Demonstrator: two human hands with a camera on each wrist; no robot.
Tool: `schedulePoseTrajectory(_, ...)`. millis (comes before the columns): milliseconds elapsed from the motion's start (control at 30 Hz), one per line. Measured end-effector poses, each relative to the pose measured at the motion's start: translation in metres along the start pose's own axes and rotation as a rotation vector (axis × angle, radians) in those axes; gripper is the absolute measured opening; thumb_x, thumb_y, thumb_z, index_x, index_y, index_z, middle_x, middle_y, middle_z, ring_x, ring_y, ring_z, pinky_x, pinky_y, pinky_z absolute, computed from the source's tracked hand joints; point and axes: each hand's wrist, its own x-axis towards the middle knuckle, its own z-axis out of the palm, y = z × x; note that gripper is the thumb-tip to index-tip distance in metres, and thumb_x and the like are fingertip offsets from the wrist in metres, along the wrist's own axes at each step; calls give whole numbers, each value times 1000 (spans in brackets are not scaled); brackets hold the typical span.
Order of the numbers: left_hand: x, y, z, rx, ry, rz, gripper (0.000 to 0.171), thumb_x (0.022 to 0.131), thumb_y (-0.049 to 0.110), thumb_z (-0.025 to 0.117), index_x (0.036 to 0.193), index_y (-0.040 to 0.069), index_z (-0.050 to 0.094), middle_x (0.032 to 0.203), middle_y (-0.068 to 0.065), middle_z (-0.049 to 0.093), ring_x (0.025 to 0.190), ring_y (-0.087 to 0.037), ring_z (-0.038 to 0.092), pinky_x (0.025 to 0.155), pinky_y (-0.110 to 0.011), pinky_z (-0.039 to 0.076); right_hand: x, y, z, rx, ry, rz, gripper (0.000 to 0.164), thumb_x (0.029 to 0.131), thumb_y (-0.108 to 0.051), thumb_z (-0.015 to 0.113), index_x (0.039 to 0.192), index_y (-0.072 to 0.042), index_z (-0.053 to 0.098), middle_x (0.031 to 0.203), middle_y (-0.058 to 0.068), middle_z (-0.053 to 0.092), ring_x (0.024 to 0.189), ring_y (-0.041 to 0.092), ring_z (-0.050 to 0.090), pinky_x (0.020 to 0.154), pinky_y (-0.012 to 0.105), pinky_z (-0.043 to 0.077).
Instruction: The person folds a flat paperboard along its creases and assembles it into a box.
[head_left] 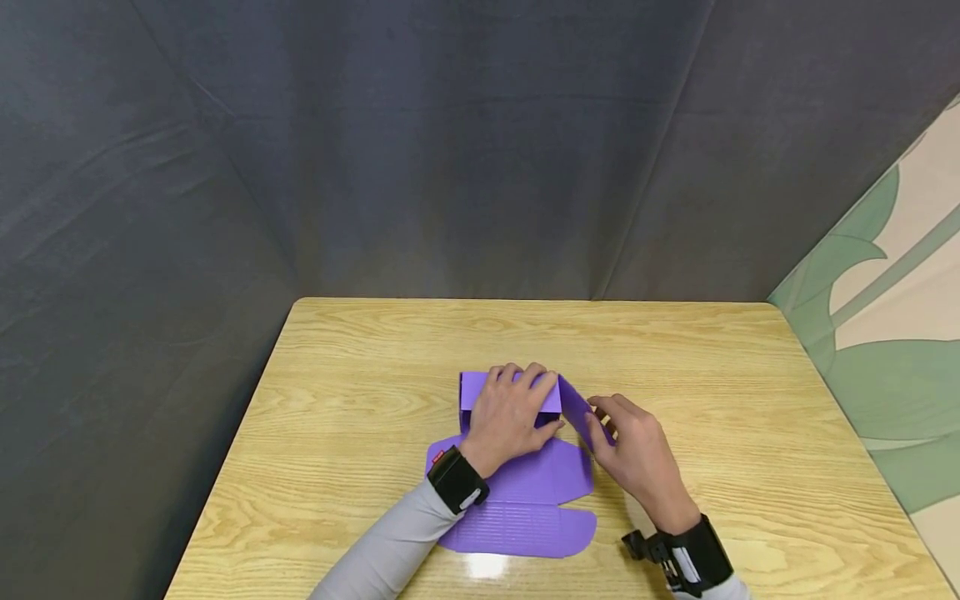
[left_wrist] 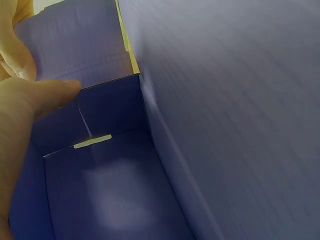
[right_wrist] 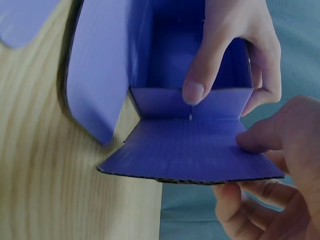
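No legible text or labels.

Left grip (head_left: 512, 418) clasps, thumb splayed, while right grip (head_left: 636, 446) pinches.

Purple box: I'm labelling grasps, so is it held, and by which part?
Yes: the right hand pinches its end flap by the edge; the left hand grips its upper wall.

lt grey sleeves (head_left: 393, 542), blk wrist straps (head_left: 454, 481), red tag (head_left: 438, 457) on L
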Motion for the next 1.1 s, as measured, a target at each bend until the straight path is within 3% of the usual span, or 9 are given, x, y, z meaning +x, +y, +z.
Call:
schedulePoseTrajectory(333, 0, 0, 1, 15, 21, 12, 66, 84, 69, 78, 129, 26, 59, 130, 6, 65, 110, -23, 67, 97, -41, 53, -1, -13, 7, 193, -59, 43, 25, 92, 1, 78, 117, 0, 74, 92, 5, 73, 68, 3, 62, 56, 22, 58)
schedulePoseTrajectory(633, -1, -2, -3, -14, -12, 10, 68, 85, 68, 77, 135, 25, 58, 133, 4, 65, 113, -24, 67, 99, -43, 52, 0, -20, 11, 243, -69, 46, 26, 92, 2, 79, 117, 1, 72, 93, 5, 71, 68, 2, 63, 57, 21, 57)
schedulePoseTrajectory(733, 0, -3, -7, -73, -22, 9, 65, 86, 63, 76, 136, 24, 60, 134, 2, 67, 116, -26, 67, 101, -44, 52, 1, -22, 13, 246, -66, 52, 25, 92, 1, 79, 117, 1, 72, 93, 5, 71, 67, 2, 63, 57, 20, 57)
schedulePoseTrajectory(867, 1, -7, -16, -223, -52, 11, 57, 88, 52, 73, 136, 22, 63, 136, 2, 67, 121, -25, 67, 107, -45, 49, -1, -22, 15, 249, -50, 66, 25, 92, 1, 78, 117, 0, 72, 92, 4, 71, 67, 2, 62, 56, 20, 57)
schedulePoseTrajectory(1100, 3, -16, -28, -430, -144, 34, 48, 99, 30, 63, 144, 13, 65, 147, -3, 63, 141, -21, 57, 128, -49, 34, -4, -22, 17, 259, -38, 81, 25, 93, -1, 78, 118, -2, 73, 92, 1, 70, 68, 2, 62, 56, 21, 57)
